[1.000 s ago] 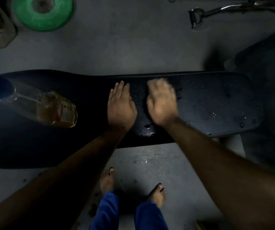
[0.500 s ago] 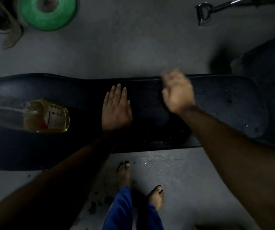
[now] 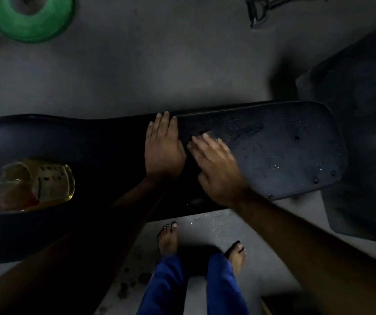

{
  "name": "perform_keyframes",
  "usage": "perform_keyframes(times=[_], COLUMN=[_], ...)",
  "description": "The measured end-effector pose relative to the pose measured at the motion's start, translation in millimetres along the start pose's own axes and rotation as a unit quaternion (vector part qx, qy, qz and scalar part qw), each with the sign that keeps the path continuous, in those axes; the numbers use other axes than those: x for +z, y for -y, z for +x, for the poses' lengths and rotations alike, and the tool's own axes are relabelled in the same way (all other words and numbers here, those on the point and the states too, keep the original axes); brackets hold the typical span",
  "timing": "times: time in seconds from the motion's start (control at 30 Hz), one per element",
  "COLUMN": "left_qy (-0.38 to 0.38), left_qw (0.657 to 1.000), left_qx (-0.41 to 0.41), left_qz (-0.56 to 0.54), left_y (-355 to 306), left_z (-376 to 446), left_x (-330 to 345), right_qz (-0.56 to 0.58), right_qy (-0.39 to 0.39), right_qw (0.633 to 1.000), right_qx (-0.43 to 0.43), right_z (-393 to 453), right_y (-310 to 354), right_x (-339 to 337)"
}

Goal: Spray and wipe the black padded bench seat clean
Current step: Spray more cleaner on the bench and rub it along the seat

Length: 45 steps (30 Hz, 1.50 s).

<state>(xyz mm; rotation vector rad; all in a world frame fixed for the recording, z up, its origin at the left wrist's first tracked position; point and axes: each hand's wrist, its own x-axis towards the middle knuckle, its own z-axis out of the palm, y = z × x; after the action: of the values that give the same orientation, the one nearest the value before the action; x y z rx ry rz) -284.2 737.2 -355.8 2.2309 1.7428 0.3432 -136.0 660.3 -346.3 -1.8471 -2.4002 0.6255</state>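
1. Black padding, beaded with droplets: the bench seat (image 3: 273, 142) runs across the view, and every place below is given against it.
2. The left hand (image 3: 163, 148) lies flat on the seat's middle, fingers straight and together reaching to the far edge, holding nothing. It looks placed to brace the person's lean over the pad.
3. The right hand (image 3: 216, 169), blurred, rests palm-down just beside the left, fingers spread and straight, with no cloth visible under it. It seems to be rubbing the wet surface bare-handed.
4. Droplets (image 3: 275, 165) remain on the seat's right end, so wiping probably has that stretch left.
5. A clear bottle (image 3: 37, 184) of amber liquid lies on its side on the seat's left part, likely parked within reach for more spraying.
6. A green disc (image 3: 26, 15) sits on the floor beyond the seat.
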Motion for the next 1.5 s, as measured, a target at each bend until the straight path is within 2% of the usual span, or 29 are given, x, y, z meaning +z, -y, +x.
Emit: perform_keyframes(times=[0.07,0.17,0.2,0.23,0.3,0.37,0.43,0.5,0.53,0.6,0.67,0.7,0.73,0.8,0.83,0.9,0.97,1.0,1.03,1.1,1.13,1.17,1.23,1.27,1.3,1.37,1.43,1.47,1.5], left_qy=[0.008,0.023,0.033,0.04,0.044,0.037,0.025,0.031,0.036,0.041,0.039,0.032,0.022,-0.002,-0.012,-0.031,-0.028,-0.027,-0.03,-0.035,-0.038,-0.041,-0.031,-0.021,-0.01,0.001,0.013,0.017,0.015], left_qw=[1.0,0.999,0.999,0.999,0.998,0.998,1.0,0.999,0.999,0.999,0.998,0.997,0.997,0.998,0.998,0.998,0.997,0.997,0.997,0.996,0.996,0.996,0.996,0.996,0.995,0.994,0.993,0.993,0.993], left_qx=[0.0,0.027,0.026,0.02,0.019,0.023,0.006,-0.016,-0.013,0.012,0.039,0.05,0.055,0.045,0.04,0.043,0.044,0.045,0.048,0.044,0.037,0.032,0.028,0.032,0.038,0.056,0.064,0.068,0.067], left_qz=[-0.006,-0.007,-0.012,-0.02,-0.039,-0.038,-0.002,0.021,0.018,-0.002,-0.031,-0.044,-0.056,-0.051,-0.041,-0.037,-0.055,-0.06,-0.061,-0.065,-0.068,-0.069,-0.074,-0.083,-0.09,-0.094,-0.097,-0.099,-0.098], left_y=[-5.1,-12.5,-14.1,-15.4,-14.4,-5.7,7.6,20.1,24.0,30.6,38.1,40.7,43.3,51.2,54.5,58.7,62.0,62.5,62.5,60.5,57.7,53.1,42.5,37.6,33.0,25.6,17.2,11.0,4.3], left_z=[-1.5,-3.5,-2.7,-1.7,-2.2,-10.0,-22.5,-35.8,-39.8,-39.4,-39.6,-41.6,-46.2,-61.5,-69.8,-79.5,-81.8,-81.8,-81.6,-83.1,-83.6,-82.5,-76.6,-73.3,-69.6,-63.5,-60.5,-57.4,-54.7], left_x=[2.4,6.9,6.7,5.0,-0.1,-6.3,-12.8,-16.6,-17.0,-16.9,-17.1,-17.8,-18.5,-19.2,-19.9,-19.7,-18.5,-18.8,-19.3,-19.6,-20.1,-21.1,-21.1,-19.8,-17.6,-12.4,-9.4,-8.6,-7.8], right_qz=[-0.042,-0.021,-0.01,-0.004,-0.001,-0.02,-0.01,0.016,0.009,-0.007,-0.023,-0.043,-0.04,0.0,0.0,-0.017,-0.063,-0.111,-0.125,-0.037,-0.02,-0.019,-0.02,-0.023,-0.063,-0.066,0.002,-0.013,-0.018], right_qy=[0.016,-0.087,-0.086,-0.068,-0.015,0.016,-0.057,-0.093,-0.083,-0.037,0.005,-0.021,-0.068,-0.111,-0.103,-0.055,0.029,0.02,-0.03,-0.114,-0.113,-0.094,-0.006,0.027,0.031,-0.058,-0.147,-0.141,-0.107], right_qw=[0.998,0.97,0.962,0.973,0.999,0.999,0.99,0.951,0.96,0.997,0.999,0.999,0.99,0.952,0.955,0.995,0.995,0.992,0.991,0.957,0.949,0.965,0.999,0.999,0.997,0.989,0.948,0.943,0.962], right_qx=[-0.051,0.225,0.259,0.221,0.042,-0.042,0.13,0.293,0.269,0.06,-0.049,0.004,0.117,0.287,0.277,0.078,-0.075,-0.053,0.049,0.262,0.295,0.246,0.041,-0.032,-0.041,0.118,0.283,0.302,0.251], right_z=[-0.9,34.0,35.5,28.5,-6.0,-15.5,7.5,23.3,21.1,-5.5,-14.7,-6.8,3.0,11.1,7.1,-26.4,-45.8,-38.9,-26.9,-14.3,-14.8,-23.1,-53.8,-58.8,-56.4,-42.9,-44.7,-49.9,-62.4], right_y=[-47.5,-92.4,-78.8,-54.0,-21.8,-49.4,-77.0,-48.1,-17.5,30.5,4.8,-16.9,-30.3,-6.6,24.0,90.1,79.8,54.3,28.8,21.5,38.5,65.4,99.1,82.8,52.3,-17.0,-22.4,-0.6,30.8], right_x=[-16.9,-44.2,-37.7,-25.3,-5.2,-16.7,-34.0,-28.3,-15.6,8.3,4.2,-1.8,-10.9,-9.7,1.2,30.3,30.2,22.8,15.3,3.4,8.4,22.3,35.8,28.3,19.3,0.1,-1.8,12.5,29.8])
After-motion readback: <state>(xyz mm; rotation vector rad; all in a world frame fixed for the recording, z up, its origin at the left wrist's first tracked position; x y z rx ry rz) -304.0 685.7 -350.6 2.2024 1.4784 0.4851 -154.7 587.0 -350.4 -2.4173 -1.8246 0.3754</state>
